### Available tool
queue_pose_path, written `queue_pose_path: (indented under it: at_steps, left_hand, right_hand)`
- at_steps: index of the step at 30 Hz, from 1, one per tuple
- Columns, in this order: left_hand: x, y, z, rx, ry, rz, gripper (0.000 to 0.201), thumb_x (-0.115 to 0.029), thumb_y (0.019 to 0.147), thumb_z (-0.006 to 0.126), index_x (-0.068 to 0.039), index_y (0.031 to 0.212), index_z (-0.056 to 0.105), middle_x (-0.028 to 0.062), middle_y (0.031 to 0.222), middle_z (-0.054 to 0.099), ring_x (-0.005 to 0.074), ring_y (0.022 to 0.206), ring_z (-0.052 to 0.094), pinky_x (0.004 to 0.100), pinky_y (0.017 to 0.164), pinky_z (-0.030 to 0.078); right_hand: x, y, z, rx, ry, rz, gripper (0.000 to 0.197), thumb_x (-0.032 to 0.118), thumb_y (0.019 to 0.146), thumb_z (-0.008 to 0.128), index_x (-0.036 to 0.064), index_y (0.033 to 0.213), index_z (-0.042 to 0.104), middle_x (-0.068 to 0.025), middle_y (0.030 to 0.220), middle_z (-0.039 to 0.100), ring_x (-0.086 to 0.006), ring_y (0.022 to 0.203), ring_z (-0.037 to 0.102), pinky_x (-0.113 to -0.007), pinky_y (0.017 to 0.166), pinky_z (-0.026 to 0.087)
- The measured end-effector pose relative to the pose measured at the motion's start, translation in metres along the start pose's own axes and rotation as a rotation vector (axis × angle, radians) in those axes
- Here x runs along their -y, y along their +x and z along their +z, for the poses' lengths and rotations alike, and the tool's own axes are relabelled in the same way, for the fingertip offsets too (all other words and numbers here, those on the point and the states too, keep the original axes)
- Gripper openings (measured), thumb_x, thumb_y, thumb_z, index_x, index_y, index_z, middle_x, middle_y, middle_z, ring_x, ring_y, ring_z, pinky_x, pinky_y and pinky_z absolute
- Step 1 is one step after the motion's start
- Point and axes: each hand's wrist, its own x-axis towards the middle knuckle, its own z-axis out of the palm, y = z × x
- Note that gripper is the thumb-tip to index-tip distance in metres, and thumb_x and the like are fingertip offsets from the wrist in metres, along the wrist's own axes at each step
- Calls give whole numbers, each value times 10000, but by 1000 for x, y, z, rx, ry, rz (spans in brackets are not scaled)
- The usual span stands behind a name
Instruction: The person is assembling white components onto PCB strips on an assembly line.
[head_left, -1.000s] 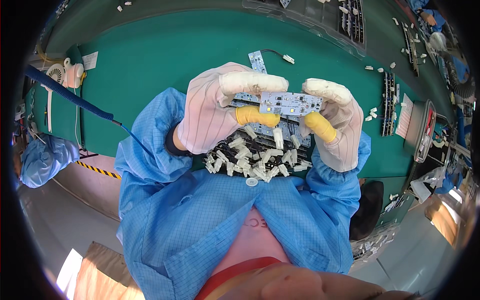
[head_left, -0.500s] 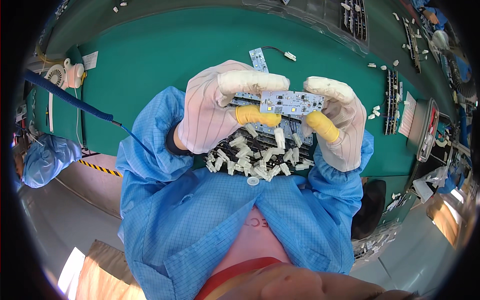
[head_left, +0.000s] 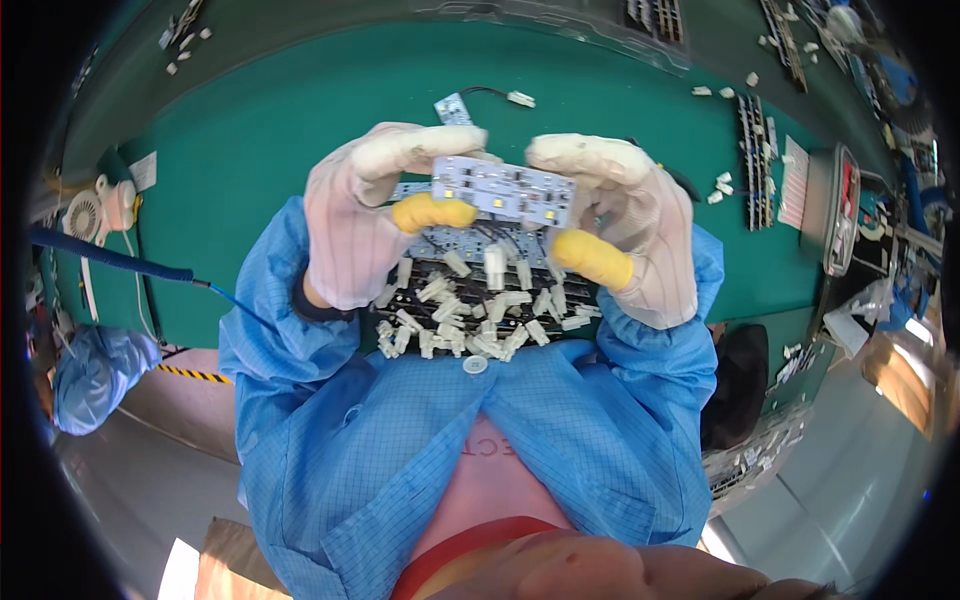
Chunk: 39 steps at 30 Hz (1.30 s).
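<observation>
Between my two gloved hands is a white LED circuit board with yellow LEDs and small dark parts on its face. My left hand pinches its left end between thumb and fingers; the thumb wears a yellow finger cot. My right hand closes on the right end, its yellow-covered thumb at the lower corner. A white plug connector hangs just below the board. Beneath my hands lies a pile of boards with black wires and several white connectors, partly hidden by my hands.
A single board with a wired connector lies beyond my hands on the green mat. Dark board strips and loose connectors are at right, beside a box. At left are a small fan and a blue coiled cord.
Both hands and the board appear farther left in view as the whole view shifts. The board now tilts down to the right, showing more of its face. Both hands keep their grip.
</observation>
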Motion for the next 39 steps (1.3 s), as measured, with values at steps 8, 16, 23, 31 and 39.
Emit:
queue_pose_path:
  at_steps: [8,16,23,31,39]
  left_hand:
    - [-5,0,3,-48,183,98,389,-157,699,757,-28,1056,673,105,938,685,214,816,648,292,720,516]
    - [-7,0,2,-17,232,218,427,-168,679,772,-2,1058,665,95,924,697,203,813,649,287,730,513]
    - [-8,-3,3,-64,49,-44,435,-152,712,794,4,1089,642,95,943,675,160,842,646,263,774,509]
    - [8,-15,-18,155,458,-263,155,-101,891,560,-59,1009,651,60,898,636,218,839,614,290,867,456]
    - [8,16,-52,-82,296,-210,245,-41,882,596,-32,1116,669,73,1058,689,156,876,629,253,821,485]
  right_hand:
    - [5,1,-1,-6,123,81,455,142,820,720,-20,1206,541,-119,935,624,-145,683,609,-234,591,478]
    - [-3,2,1,-21,114,17,440,126,831,710,-43,1198,537,-147,980,638,-140,684,598,-231,584,481]
    - [1,6,1,22,208,191,474,218,862,689,-46,1217,519,-133,882,651,-107,627,588,-205,554,466]
    - [-30,5,-11,168,487,234,329,310,954,542,-14,968,598,-65,713,673,-74,481,569,-203,466,450]
    - [-33,30,2,-9,-178,-71,530,174,810,740,42,1259,493,-84,921,648,-160,736,630,-266,663,520]
